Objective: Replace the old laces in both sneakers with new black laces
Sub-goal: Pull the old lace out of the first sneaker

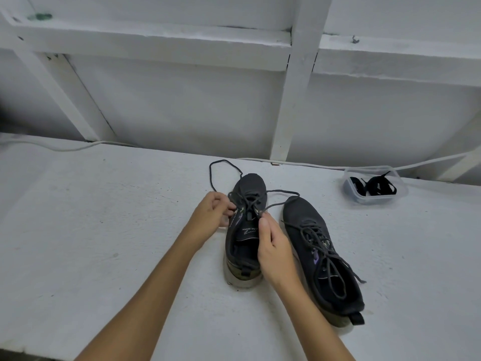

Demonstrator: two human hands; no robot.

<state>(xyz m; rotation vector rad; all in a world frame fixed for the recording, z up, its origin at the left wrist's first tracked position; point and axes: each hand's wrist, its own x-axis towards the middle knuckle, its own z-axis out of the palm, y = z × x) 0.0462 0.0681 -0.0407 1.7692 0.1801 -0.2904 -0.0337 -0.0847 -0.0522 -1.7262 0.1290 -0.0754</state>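
Step in hand, by the look of it: unlacing the first sneaker, old lace coming out of the upper eyelets.

Left hand curling at the left flank of the left sneaker, fingertips seemingly pinching the old lace near the eyelets; exact hold hard to tell. Right hand pinching the same lace at the tongue's right edge, thumb on top.

Lace ends lying loose: one looping out past the toe, one trailing over toward the right sneaker.

Right sneaker lying just beside, tilted on its side, laces loose but threaded through.

New black laces waiting coiled in a clear plastic container, well apart at the far right of the white table.

Next, probably: drawing the lace free crossing by crossing toward the toe, steadying the shoe meanwhile.

Sneakers: dark grey knit uppers, pale worn soles, heel pull-tabs.
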